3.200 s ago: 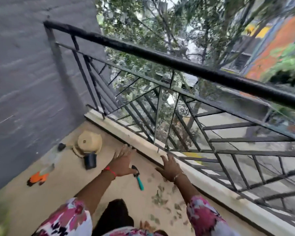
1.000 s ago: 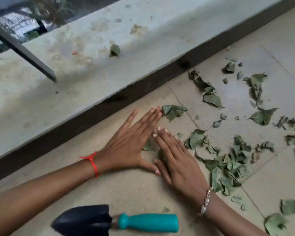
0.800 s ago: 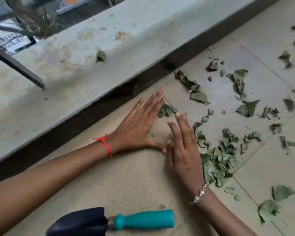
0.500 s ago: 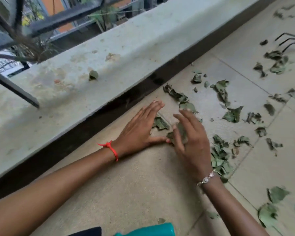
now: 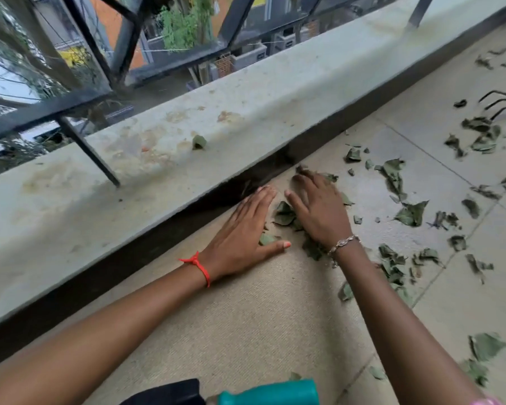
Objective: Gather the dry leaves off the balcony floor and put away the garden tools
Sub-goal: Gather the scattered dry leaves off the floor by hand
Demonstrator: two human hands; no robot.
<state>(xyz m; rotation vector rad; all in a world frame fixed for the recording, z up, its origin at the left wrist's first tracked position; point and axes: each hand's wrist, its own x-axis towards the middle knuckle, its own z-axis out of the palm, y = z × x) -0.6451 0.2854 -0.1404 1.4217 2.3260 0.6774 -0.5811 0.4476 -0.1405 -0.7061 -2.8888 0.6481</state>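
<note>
1. Both your hands are down on the beige tiled balcony floor, close by the pale concrete ledge. Your left hand lies flat with its fingers straight and together. Your right hand is palm-down with its fingers slightly bent over the leaves — neither grips anything.
2. Between them sits a small cluster of dry green leaves. Many more leaf scraps lie scattered to your right, and one lone leaf rests on the ledge.
3. By my reading you are sweeping leaves into a heap, and it is early going, since most are loose.
4. Next, draw the right-hand scatter toward the cluster, palms low so brittle pieces don't slip under.
5. Two tools lie on the floor: the teal-handled black trowel nearest you and the black wire rake tines far right.
6. No bin, bag or pot is in view — where the heap goes, I cannot tell.
</note>
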